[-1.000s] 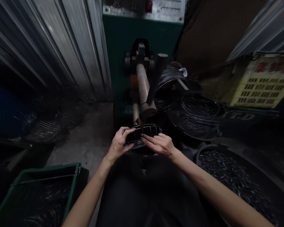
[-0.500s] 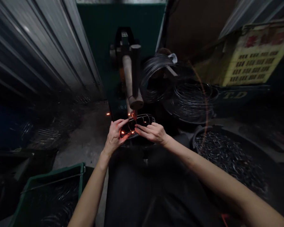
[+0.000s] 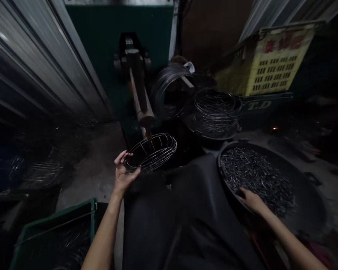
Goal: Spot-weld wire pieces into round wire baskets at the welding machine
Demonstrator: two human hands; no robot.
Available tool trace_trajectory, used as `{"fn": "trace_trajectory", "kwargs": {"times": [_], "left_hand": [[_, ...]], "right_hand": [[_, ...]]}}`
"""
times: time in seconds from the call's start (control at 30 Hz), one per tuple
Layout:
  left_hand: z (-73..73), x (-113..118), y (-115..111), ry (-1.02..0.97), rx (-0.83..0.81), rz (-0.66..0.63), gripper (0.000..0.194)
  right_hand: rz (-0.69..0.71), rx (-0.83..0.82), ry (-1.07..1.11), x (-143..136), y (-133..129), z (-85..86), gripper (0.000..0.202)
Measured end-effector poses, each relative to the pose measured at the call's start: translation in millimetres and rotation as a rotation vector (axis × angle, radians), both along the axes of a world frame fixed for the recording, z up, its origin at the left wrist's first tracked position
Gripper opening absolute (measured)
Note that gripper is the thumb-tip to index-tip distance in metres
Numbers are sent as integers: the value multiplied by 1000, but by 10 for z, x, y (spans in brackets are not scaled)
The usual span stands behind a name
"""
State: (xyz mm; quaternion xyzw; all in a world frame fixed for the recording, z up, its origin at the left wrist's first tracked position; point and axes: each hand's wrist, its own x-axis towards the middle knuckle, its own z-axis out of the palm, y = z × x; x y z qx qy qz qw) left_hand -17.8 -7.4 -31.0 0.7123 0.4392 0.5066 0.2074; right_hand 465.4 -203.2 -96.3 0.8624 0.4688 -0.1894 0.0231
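Observation:
My left hand [image 3: 124, 174] grips the left end of a round wire cage [image 3: 163, 155], thumb at the near side and fingers at the far side. The cage is tilted beneath the pointed copper-coloured tip [image 3: 148, 135] of a welding machine; whether they touch I cannot tell. My right hand [image 3: 252, 200] is at the near left edge of a wide black basin [image 3: 307, 198], beside a heap of small dark metal pieces [image 3: 259, 176]. Its fingertips are lost in shadow, so what they hold, if anything, does not show.
The machine's thick arm [image 3: 141, 93] juts from a green cabinet [image 3: 95, 45]. Wire coils [image 3: 215, 108] lie right of it. A yellow crate [image 3: 276, 67] stands behind on the right, a green crate [image 3: 92, 206] at lower left. One spark [image 3: 275, 128] glows at right.
My right hand has left the wire cage and moved right and down to the basin. The sparks at the tip have ceased. My left hand still holds the cage, and the view has shifted.

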Motion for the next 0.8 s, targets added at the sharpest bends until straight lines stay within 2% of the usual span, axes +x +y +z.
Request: {"fn": "trace_trajectory", "kwargs": {"times": [0.07, 0.17, 0.27, 0.37, 0.47, 0.53, 0.67, 0.73, 0.8], "left_hand": [[24, 8, -19, 2, -6, -2, 73], [7, 55, -19, 1, 13, 26, 71], [-49, 126, -18, -7, 13, 55, 68], [-116, 161, -2, -20, 26, 66, 70], [-185, 143, 26, -5, 125, 101, 72], [-212, 120, 23, 21, 185, 64, 74], [-151, 111, -103, 108, 126, -91, 72], [-85, 152, -199, 141, 55, -174, 71], [-22, 228, -282, 185, -30, -214, 71]], "right_hand": [[-5, 14, 31, 18, -100, -90, 11], [-29, 40, 45, 15, -136, -83, 11], [-93, 75, 1, 24, -141, 6, 18], [-206, 219, -74, 1, -161, 128, 23], [-284, 356, -119, -96, -158, 274, 27], [-296, 416, -128, -223, -121, 385, 30], [-177, 721, -62, -674, 11, 541, 31], [-34, 799, 48, -939, 68, 517, 27], [110, 791, 190, -1153, 98, 423, 24]]}}
